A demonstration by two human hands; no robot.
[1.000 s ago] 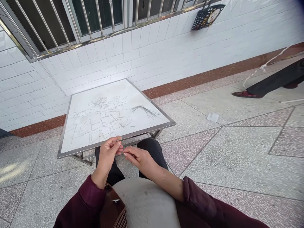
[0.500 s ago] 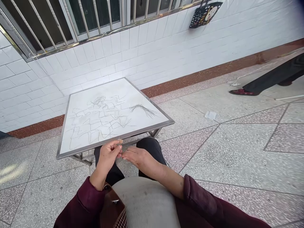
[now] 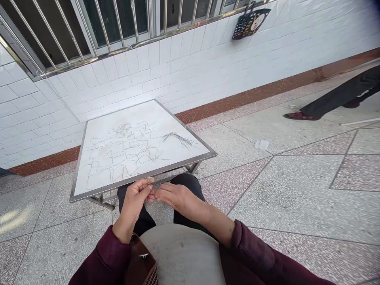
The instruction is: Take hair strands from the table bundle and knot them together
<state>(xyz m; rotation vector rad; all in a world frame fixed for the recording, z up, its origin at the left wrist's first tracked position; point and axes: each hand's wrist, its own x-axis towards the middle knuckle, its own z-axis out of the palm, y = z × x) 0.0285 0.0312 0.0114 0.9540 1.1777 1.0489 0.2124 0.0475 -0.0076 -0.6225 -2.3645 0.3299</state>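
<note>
My left hand (image 3: 135,202) is closed in a pinch over my lap, just off the table's near edge. Beside it, fingertips nearly meeting, my right hand (image 3: 184,201) is also closed, its back turned up and hiding its fingers. Whatever they pinch is too fine to make out. In front stands a low white-topped table (image 3: 103,150) with a metal rim. Several thin dark bent strands (image 3: 127,154) lie spread over its left and middle. A small tangle of strands (image 3: 122,128) sits behind them. Toward the right lies a loose bundle of thin dark strands (image 3: 178,138).
A white tiled wall (image 3: 142,71) with a barred window (image 3: 118,23) rises behind the table. A dotted bag (image 3: 249,23) hangs there. Another person's leg and shoe (image 3: 303,115) are at the right. A white paper scrap (image 3: 261,144) lies on the floor. A brown bag (image 3: 139,261) rests against me.
Both hands stay close together and have shifted only slightly. The view has moved a little. The strands on the table look the same.
</note>
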